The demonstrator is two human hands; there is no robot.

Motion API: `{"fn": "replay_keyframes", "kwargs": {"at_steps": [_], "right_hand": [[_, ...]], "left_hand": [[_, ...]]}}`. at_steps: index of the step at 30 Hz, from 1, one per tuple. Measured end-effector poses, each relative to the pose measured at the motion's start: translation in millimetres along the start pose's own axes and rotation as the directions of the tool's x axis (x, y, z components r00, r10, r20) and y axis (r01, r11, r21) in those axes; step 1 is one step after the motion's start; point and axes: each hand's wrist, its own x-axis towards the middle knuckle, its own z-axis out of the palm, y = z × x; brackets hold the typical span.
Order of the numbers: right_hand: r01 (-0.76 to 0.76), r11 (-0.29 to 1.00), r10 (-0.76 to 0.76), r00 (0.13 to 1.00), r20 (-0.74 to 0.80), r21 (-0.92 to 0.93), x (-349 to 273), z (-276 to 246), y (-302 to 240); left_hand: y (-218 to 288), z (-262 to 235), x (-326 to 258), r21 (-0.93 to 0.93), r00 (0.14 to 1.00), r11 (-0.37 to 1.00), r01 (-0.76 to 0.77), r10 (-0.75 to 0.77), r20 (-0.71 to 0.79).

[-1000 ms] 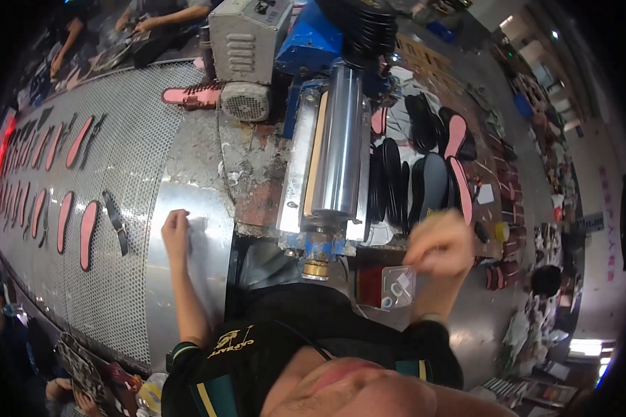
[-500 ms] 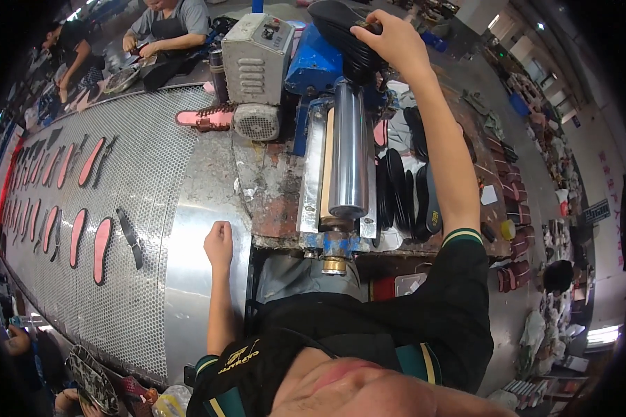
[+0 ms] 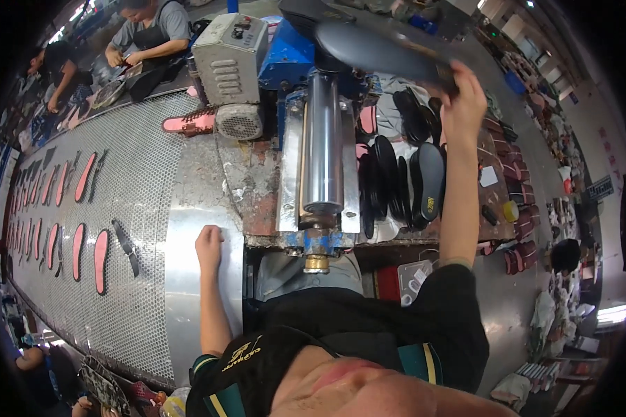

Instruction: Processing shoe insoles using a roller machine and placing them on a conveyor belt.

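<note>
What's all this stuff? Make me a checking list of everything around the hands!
Surface: perforated metal belt, smooth steel edge.
Job's things: dark shoe sole lifted above steel roller.
Clutter: pink insoles on the belt; black soles stacked right of the roller.
Grips: right hand holds the sole; left hand rests flat on the steel edge.
Cables: nothing seen.
Surroundings: grey motor box; seated workers far off.

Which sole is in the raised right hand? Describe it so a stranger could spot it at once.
Start at the shiny steel roller in the middle of the bench and follow it up to the blue machine housing. Just above and to its right, the right hand lifts a dark sole. Unlike the black soles stacked right of the roller, it is held in the air.
</note>
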Motion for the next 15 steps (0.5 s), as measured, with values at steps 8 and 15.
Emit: {"fn": "replay_keyframes", "kwargs": {"at_steps": [8,15], "right_hand": [[-0.326,0.935,0.301,0.937,-0.176,-0.139,-116.4,-96.6,12.3],[-0.361,0.926,0.374,0.917,0.137,-0.112,-145.2,-32.6,23.2]], "left_hand": [[129.1,-12.4,72.2,-0.126,0.928,0.983,-0.134,0.169,0.331],[291.4,26.6,103.6,-0.135,0.419,0.718,-0.683,0.536,0.733]]}}
